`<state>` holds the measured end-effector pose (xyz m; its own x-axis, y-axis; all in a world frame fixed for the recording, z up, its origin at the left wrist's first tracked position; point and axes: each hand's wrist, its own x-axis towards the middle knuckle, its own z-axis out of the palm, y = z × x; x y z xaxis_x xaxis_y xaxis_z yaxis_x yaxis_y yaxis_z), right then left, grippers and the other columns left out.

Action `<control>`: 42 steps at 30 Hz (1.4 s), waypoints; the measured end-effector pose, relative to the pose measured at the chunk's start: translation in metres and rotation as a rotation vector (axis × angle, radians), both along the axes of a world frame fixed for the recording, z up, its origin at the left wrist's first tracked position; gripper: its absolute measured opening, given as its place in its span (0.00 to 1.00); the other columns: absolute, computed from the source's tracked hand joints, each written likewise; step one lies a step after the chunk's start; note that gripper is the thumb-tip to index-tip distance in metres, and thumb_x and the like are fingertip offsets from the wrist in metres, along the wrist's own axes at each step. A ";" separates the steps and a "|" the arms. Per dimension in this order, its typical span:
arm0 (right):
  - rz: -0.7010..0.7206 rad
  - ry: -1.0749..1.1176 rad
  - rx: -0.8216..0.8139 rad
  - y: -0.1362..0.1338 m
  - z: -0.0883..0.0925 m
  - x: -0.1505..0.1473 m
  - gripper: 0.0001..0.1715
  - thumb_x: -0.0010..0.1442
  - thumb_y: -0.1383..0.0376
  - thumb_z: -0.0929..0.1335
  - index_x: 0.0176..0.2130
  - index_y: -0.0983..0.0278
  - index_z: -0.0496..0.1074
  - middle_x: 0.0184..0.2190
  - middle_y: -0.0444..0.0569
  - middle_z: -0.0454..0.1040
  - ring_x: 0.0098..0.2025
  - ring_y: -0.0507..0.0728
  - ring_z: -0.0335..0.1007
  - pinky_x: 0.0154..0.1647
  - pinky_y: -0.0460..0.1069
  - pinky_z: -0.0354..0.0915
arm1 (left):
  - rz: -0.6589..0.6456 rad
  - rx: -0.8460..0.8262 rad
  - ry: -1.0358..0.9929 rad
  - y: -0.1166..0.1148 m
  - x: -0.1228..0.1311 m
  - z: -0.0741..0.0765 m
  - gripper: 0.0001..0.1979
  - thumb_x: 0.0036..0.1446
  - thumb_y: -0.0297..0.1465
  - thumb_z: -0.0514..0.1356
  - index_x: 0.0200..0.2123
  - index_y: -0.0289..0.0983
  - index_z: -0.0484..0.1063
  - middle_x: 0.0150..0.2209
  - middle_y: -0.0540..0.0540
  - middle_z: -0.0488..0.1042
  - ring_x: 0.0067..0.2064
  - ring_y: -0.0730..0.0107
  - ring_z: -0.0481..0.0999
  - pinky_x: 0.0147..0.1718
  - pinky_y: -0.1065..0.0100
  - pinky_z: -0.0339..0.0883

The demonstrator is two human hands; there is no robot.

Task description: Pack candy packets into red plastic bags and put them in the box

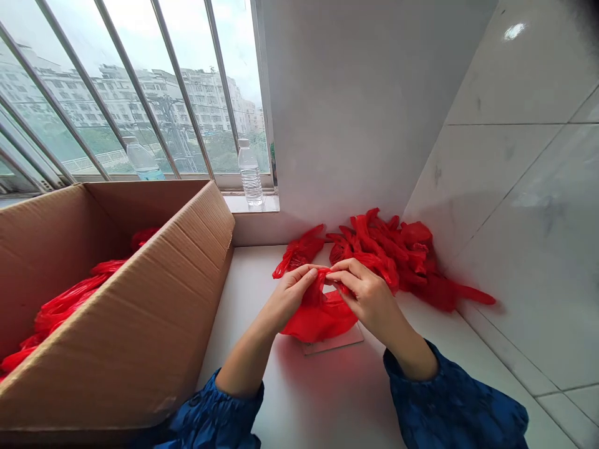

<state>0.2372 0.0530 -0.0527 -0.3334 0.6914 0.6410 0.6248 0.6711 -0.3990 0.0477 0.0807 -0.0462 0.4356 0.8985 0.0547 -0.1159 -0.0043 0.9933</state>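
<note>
red plastic bag (pixel 318 318) | crumpled — handles pinched together | on white counter

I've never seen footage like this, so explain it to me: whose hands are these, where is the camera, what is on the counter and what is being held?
There is no machine here. A person wears a camera on the head, looking down at their own hands. The left hand and right hand both pinch a crumpled red plastic bag above a white counter. A heap of red plastic bags lies in the corner. On the left, a brown cardboard box holds more red bags. A clear plastic water bottle stands on the window sill.
</note>
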 end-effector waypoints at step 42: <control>0.053 0.559 -0.418 -0.004 0.018 0.038 0.14 0.59 0.53 0.74 0.34 0.60 0.74 0.32 0.46 0.77 0.35 0.56 0.71 0.35 0.51 0.67 | 0.316 0.051 -0.522 0.009 -0.007 0.009 0.20 0.56 0.29 0.66 0.53 0.38 0.78 0.55 0.41 0.77 0.57 0.61 0.74 0.58 0.63 0.68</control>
